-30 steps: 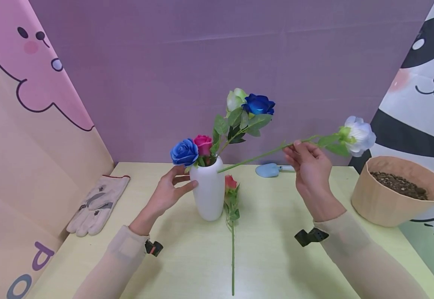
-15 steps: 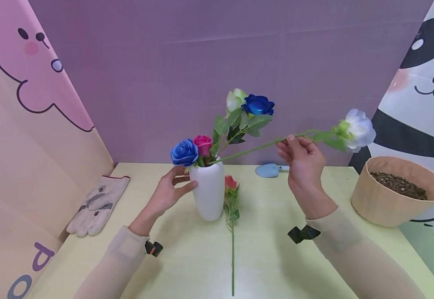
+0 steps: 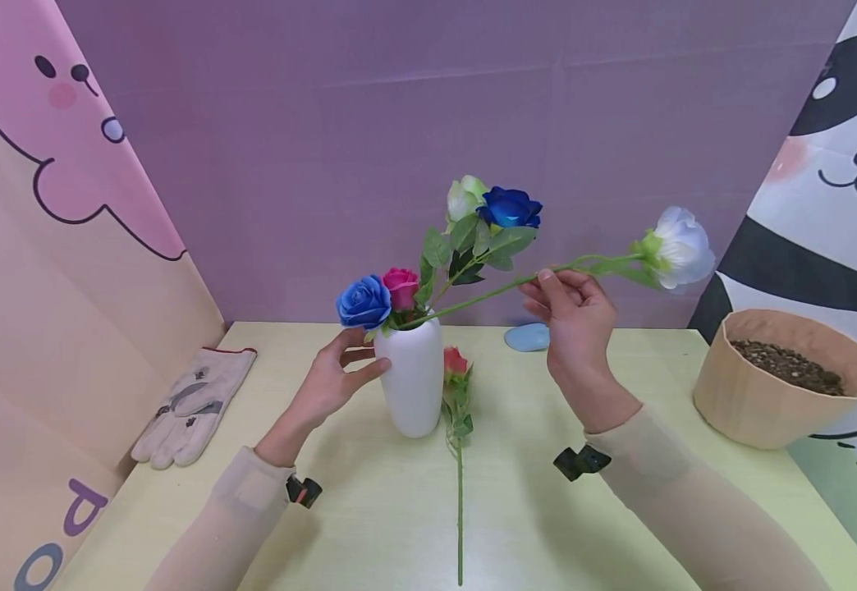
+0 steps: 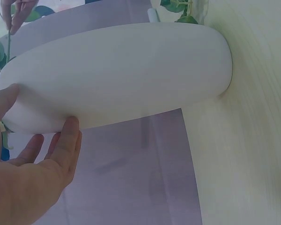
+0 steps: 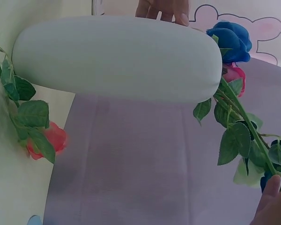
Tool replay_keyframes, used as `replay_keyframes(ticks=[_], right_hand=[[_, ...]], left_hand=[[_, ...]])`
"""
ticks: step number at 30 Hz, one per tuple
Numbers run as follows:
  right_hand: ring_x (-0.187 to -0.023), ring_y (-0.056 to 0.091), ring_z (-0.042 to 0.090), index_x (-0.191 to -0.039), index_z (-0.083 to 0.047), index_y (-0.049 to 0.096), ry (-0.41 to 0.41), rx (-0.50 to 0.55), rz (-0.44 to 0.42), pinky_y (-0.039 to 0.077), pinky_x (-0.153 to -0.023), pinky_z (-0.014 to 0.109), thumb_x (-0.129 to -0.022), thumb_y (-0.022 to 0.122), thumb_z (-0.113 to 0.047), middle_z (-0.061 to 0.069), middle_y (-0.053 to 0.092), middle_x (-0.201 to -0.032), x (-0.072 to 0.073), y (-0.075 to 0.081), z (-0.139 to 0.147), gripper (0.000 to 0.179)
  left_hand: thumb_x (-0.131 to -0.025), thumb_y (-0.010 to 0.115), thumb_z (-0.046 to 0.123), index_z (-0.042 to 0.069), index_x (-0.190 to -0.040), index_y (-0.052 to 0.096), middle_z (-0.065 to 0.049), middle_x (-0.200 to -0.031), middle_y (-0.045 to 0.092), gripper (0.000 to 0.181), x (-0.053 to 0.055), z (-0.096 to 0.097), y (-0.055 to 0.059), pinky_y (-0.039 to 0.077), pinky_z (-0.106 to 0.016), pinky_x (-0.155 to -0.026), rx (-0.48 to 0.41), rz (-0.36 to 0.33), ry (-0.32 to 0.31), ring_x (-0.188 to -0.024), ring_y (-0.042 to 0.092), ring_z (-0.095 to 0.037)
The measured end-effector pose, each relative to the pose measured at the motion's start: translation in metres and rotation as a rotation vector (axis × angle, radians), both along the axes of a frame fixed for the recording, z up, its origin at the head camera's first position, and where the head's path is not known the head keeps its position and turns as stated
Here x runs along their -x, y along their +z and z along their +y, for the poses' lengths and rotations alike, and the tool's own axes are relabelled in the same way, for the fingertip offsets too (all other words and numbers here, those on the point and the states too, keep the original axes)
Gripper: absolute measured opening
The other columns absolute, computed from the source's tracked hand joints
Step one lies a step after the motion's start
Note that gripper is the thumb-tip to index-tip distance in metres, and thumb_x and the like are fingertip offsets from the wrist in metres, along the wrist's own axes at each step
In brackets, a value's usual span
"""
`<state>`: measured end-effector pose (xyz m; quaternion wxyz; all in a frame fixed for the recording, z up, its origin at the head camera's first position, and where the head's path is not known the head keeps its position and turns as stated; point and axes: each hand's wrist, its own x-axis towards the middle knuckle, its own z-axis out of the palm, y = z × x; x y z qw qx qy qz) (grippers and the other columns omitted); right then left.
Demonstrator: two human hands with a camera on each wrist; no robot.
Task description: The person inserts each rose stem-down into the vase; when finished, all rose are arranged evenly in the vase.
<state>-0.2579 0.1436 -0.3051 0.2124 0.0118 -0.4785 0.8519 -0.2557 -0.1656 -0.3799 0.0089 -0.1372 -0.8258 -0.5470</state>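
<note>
A white vase (image 3: 412,386) stands upright on the table, holding a light blue rose (image 3: 364,302), a pink rose (image 3: 401,288), a dark blue rose (image 3: 511,207) and a pale green-white flower (image 3: 465,198). My left hand (image 3: 336,377) holds the vase's upper left side, thumb in front and fingers round the side; the left wrist view shows fingertips (image 4: 71,124) against it. My right hand (image 3: 582,328) pinches the stem of a white flower (image 3: 678,249). That stem slants down leftward, its lower end at the vase's mouth. The bloom points right.
A red rose (image 3: 458,386) lies on the table just right of the vase, its stem toward me. A blue trowel (image 3: 527,337) lies behind, partly hidden by my right hand. A pot of soil (image 3: 768,410) stands at right, grey-white gloves (image 3: 195,406) at left.
My right hand has moved left with the white flower, and its stem end has gone from beside the vase's rim to over the mouth. My left hand and the vase have stayed put.
</note>
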Motion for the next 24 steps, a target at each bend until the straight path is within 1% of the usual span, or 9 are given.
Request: replay_keyframes(ticks=[4, 8, 12, 17, 22, 24], right_hand=[[-0.077, 0.075, 0.015, -0.100, -0.005, 0.061, -0.026, -0.047, 0.025, 0.062, -0.070, 0.026, -0.090, 0.074, -0.012, 0.004, 0.072, -0.090, -0.002, 0.003, -0.001, 0.018], [-0.078, 0.075, 0.016, -0.102, -0.005, 0.061, -0.049, -0.073, 0.045, 0.062, -0.071, 0.027, -0.090, 0.074, -0.012, 0.005, 0.072, -0.090, -0.003, 0.006, -0.002, 0.019], [-0.076, 0.074, 0.016, -0.100, -0.005, 0.061, -0.056, -0.070, 0.064, 0.062, -0.069, 0.028, -0.090, 0.074, -0.011, 0.004, 0.071, -0.088, -0.003, 0.010, -0.003, 0.018], [-0.074, 0.074, 0.017, -0.099, -0.005, 0.062, -0.087, -0.072, 0.127, 0.062, -0.065, 0.027, -0.090, 0.073, -0.009, 0.003, 0.071, -0.085, -0.002, 0.014, -0.004, 0.015], [-0.075, 0.075, 0.017, -0.098, -0.006, 0.063, -0.065, -0.092, 0.134, 0.062, -0.065, 0.027, -0.090, 0.073, -0.008, 0.002, 0.072, -0.085, 0.000, 0.013, -0.008, 0.013], [-0.076, 0.075, 0.017, -0.098, -0.006, 0.063, -0.055, -0.101, 0.127, 0.062, -0.065, 0.027, -0.091, 0.072, -0.008, 0.002, 0.071, -0.086, 0.000, 0.012, -0.010, 0.012]], left_hand=[[-0.090, 0.074, 0.037, 0.017, -0.144, 0.045, -0.011, -0.141, 0.053, 0.065, 0.000, 0.000, -0.001, 0.052, -0.054, -0.103, -0.001, -0.008, 0.001, -0.133, 0.055, -0.036], [-0.090, 0.074, 0.037, 0.019, -0.144, 0.045, -0.010, -0.140, 0.054, 0.064, 0.001, -0.001, -0.001, 0.052, -0.054, -0.103, 0.001, -0.013, 0.003, -0.133, 0.055, -0.035], [-0.090, 0.074, 0.037, 0.018, -0.144, 0.045, -0.010, -0.140, 0.054, 0.065, 0.000, -0.001, -0.001, 0.052, -0.054, -0.103, 0.003, -0.014, 0.001, -0.132, 0.056, -0.035], [-0.090, 0.074, 0.037, 0.018, -0.144, 0.045, -0.010, -0.140, 0.054, 0.065, 0.000, -0.001, -0.001, 0.052, -0.053, -0.103, -0.004, -0.009, -0.007, -0.132, 0.055, -0.035], [-0.091, 0.074, 0.033, 0.015, -0.145, 0.045, -0.013, -0.141, 0.054, 0.065, 0.000, -0.001, -0.001, 0.051, -0.053, -0.103, -0.016, 0.008, -0.016, -0.132, 0.055, -0.038], [-0.091, 0.074, 0.032, 0.014, -0.146, 0.045, -0.014, -0.142, 0.053, 0.065, 0.000, 0.000, 0.000, 0.052, -0.053, -0.103, -0.015, 0.010, -0.016, -0.132, 0.055, -0.038]])
